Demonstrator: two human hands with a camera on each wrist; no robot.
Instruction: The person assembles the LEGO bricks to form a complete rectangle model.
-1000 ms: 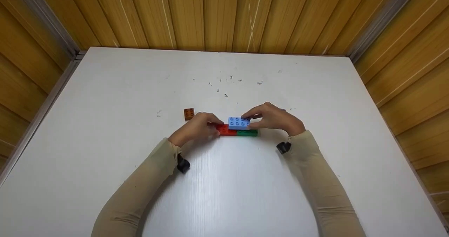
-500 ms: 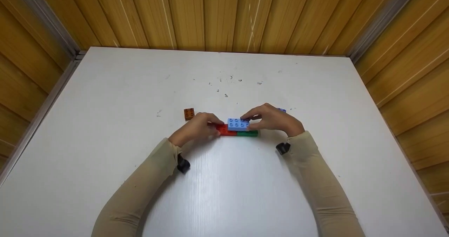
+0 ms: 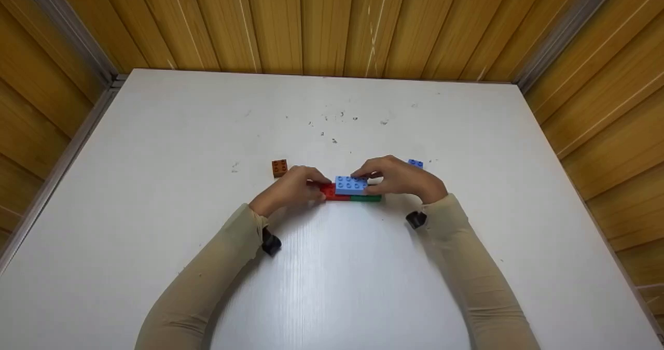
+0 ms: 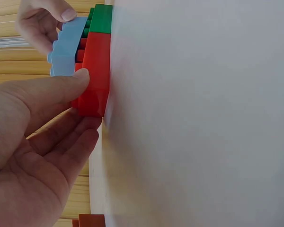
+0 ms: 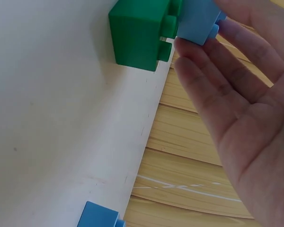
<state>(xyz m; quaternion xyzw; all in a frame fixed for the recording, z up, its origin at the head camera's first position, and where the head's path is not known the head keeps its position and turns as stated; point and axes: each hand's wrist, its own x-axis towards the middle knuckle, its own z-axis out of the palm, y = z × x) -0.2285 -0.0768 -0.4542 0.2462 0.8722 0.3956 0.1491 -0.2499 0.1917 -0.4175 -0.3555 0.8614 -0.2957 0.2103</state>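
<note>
A red building brick (image 4: 95, 71) and a green building brick (image 5: 137, 33) stand end to end on the white table. My left hand (image 3: 293, 188) grips the red brick's left end between thumb and fingers. With thumb and fingertips, my right hand (image 3: 399, 178) pinches a light blue brick (image 3: 350, 185) at its right end. This blue brick spans the seam, over parts of both lower bricks. In the left wrist view, studs of the lower bricks show beside its underside, and it looks slightly tilted. My fingers hide part of the red brick.
A small brown brick (image 3: 279, 168) lies just beyond my left hand. Behind my right hand sits a smaller blue brick (image 3: 415, 163), partly covered by the hand in the head view. Wood-patterned panels (image 3: 327, 26) rise past the table's far edge.
My right hand has moved slightly left and toward me with the light blue brick, lowering it over the seam. The smaller blue brick behind has come into view. The left hand stays put.
</note>
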